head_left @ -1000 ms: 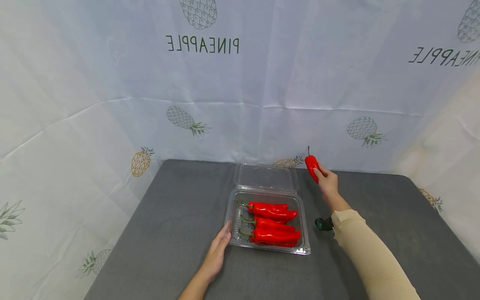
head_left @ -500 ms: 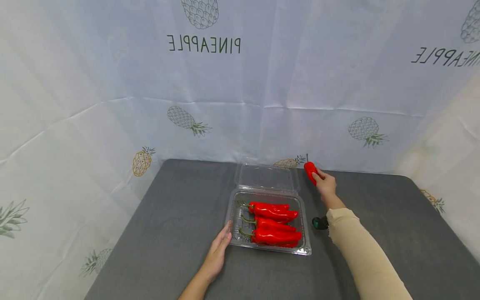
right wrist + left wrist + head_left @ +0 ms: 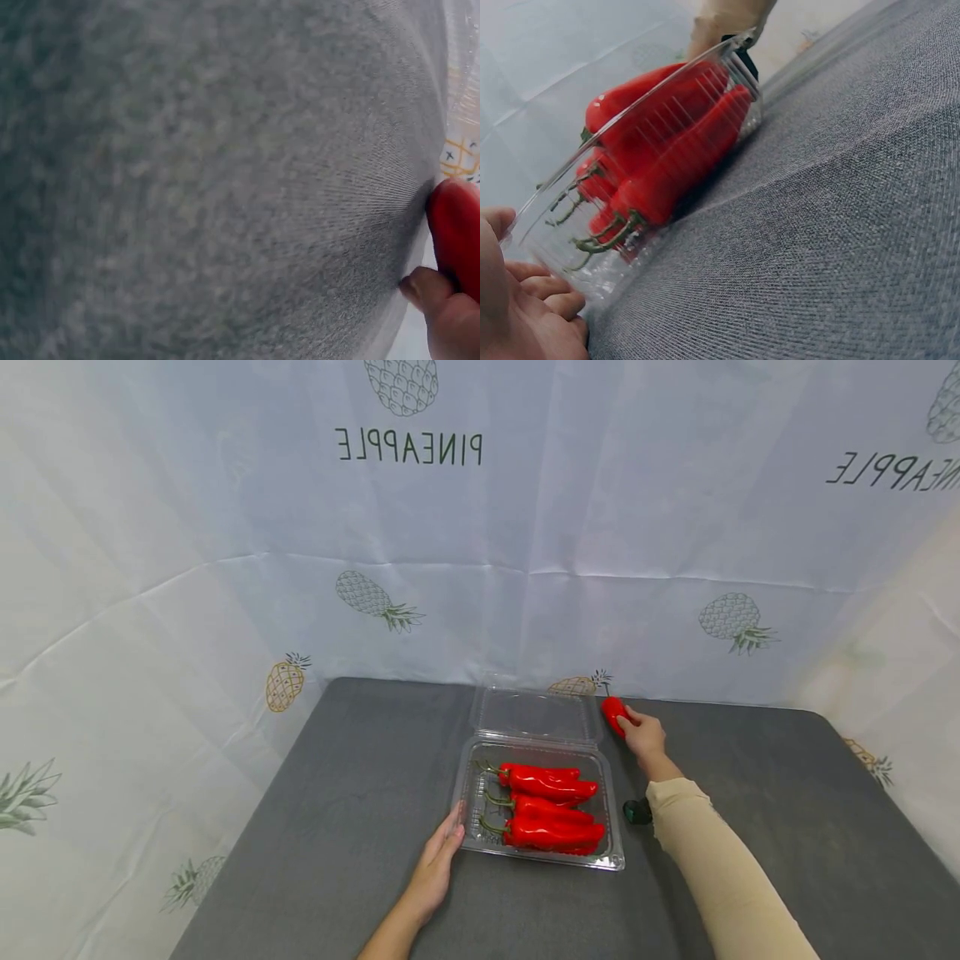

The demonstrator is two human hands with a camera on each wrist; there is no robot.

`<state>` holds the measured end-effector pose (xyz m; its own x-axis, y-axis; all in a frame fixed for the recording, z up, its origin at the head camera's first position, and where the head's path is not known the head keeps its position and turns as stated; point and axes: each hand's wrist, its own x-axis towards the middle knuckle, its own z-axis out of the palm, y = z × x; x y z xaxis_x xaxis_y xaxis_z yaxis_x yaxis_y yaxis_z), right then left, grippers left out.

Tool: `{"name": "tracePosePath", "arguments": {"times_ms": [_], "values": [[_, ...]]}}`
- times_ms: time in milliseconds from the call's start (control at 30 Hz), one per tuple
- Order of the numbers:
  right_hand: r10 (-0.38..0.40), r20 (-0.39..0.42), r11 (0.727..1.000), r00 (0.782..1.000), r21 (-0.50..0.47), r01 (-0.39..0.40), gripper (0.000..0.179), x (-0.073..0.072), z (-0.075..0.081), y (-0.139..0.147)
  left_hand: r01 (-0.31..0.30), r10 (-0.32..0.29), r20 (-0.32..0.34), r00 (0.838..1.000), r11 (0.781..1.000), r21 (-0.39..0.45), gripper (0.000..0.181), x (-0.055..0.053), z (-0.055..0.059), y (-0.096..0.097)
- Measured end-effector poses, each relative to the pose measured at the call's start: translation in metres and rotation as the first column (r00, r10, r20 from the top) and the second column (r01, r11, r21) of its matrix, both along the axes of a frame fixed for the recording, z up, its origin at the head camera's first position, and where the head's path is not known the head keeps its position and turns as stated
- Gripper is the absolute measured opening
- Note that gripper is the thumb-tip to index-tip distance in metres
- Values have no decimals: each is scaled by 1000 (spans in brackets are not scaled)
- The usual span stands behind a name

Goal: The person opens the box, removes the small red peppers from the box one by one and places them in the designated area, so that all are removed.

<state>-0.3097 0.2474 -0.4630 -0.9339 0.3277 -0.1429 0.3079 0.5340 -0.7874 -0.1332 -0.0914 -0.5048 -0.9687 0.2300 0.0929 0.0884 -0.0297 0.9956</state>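
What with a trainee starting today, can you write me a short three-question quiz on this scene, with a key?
1. What does the right hand hold?
2. True or false: the lid is closed over the box.
3. In the head view, which way do the stems in the box point? (a) left (b) right (c) toward the lid

Key:
1. A red pepper.
2. False: the lid is open, on the far side of the box.
3. (a)
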Motion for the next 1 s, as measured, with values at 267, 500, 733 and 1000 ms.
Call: {"name": "tracePosePath", "arguments": {"times_ms": [267, 500, 733, 1000], "values": [[25, -37, 991, 999, 132, -20, 42, 1, -5, -3, 0, 0, -5, 1000, 1000, -9, 53, 0, 0, -1], [26, -26, 989, 999, 146, -22, 42, 1, -5, -2, 10, -10, 24, 1000, 1000, -14, 56, -1, -2, -1], [67, 16, 986, 998, 151, -68, 44, 0, -2, 0, 11, -11, 29, 1000, 1000, -19, 57, -1, -3, -2], [106, 68, 976, 992, 185, -117, 50, -4, -1, 10, 10, -9, 33, 999, 1000, -14, 57, -1, -3, -1]]}}
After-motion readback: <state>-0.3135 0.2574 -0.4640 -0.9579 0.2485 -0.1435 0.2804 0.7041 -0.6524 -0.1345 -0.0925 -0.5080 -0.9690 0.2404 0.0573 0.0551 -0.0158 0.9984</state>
